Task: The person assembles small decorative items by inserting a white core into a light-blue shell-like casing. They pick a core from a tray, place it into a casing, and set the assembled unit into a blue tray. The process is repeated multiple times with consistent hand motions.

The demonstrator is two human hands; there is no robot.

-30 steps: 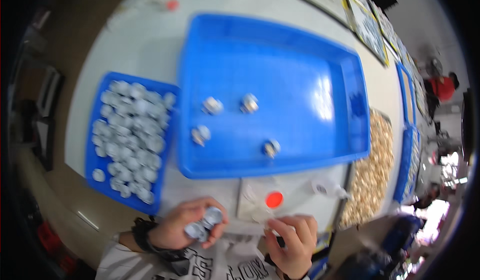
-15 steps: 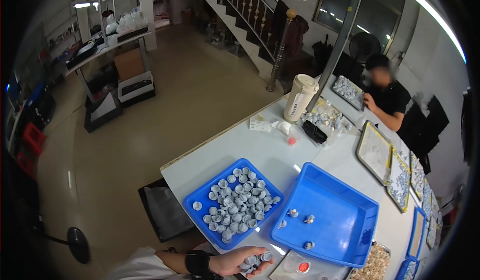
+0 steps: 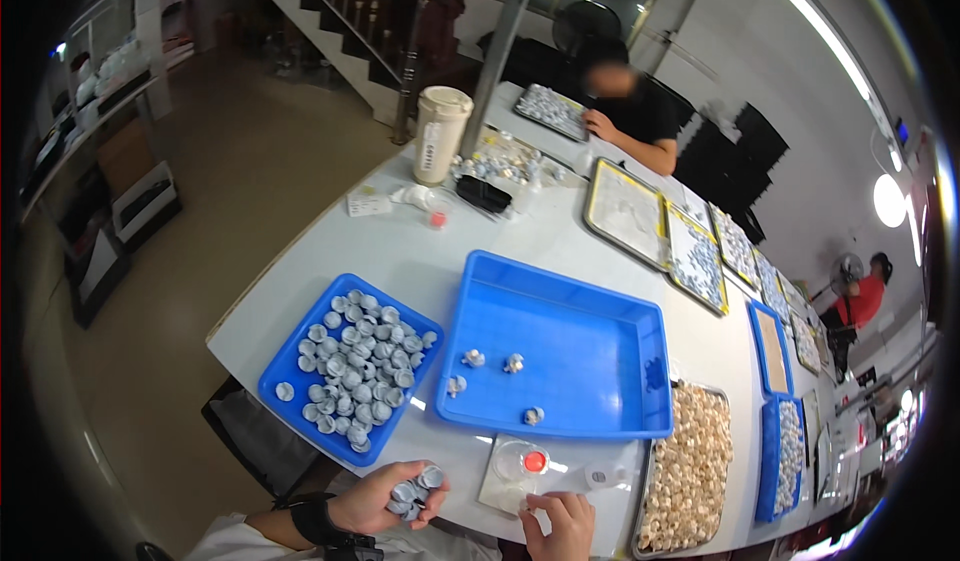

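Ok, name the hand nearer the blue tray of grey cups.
Left. The left hand is beside the blue tray, by its near corner; the right hand is farther to its right.

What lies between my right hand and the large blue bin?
Between the right hand and bin, the head view shows a clear container with a red patch on a pale board; a white bottle lies rightward.

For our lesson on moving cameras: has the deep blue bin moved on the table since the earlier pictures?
No: judged against the shallow blue tray, the deep blue bin keeps its place, close beside it on the right.
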